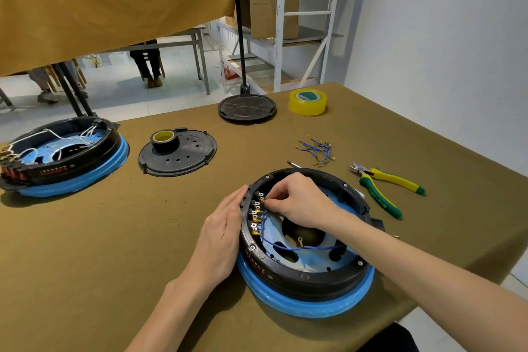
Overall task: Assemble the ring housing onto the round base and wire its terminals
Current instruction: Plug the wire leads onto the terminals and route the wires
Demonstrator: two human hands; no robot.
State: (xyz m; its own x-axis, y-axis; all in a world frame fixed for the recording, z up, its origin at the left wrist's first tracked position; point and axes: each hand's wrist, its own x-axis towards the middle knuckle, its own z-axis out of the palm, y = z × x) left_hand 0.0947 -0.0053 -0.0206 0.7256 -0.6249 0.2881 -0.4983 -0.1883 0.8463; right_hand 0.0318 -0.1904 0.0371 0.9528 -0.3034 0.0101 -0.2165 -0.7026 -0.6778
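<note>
A black ring housing (pixel 311 277) sits on a round blue base (pixel 308 308) at the table's near right. Brass terminals (pixel 255 216) line the ring's inner left wall. Blue wires (pixel 303 247) run from them across the base's blue floor. My left hand (pixel 221 233) lies flat against the ring's outer left side, fingers straight. My right hand (pixel 297 198) reaches inside the ring and pinches a small brass wire lug at an upper terminal. A loose lug end lies near the base's centre hole.
A second wired ring on a blue base (pixel 61 157) stands at the far left. A black cover plate (pixel 178 156) carries a roll of black tape. Spare blue wires (pixel 315 150), green-yellow cutters (pixel 385 187), a yellow tape roll (pixel 307 101) and a black stand foot (pixel 247 108) lie beyond.
</note>
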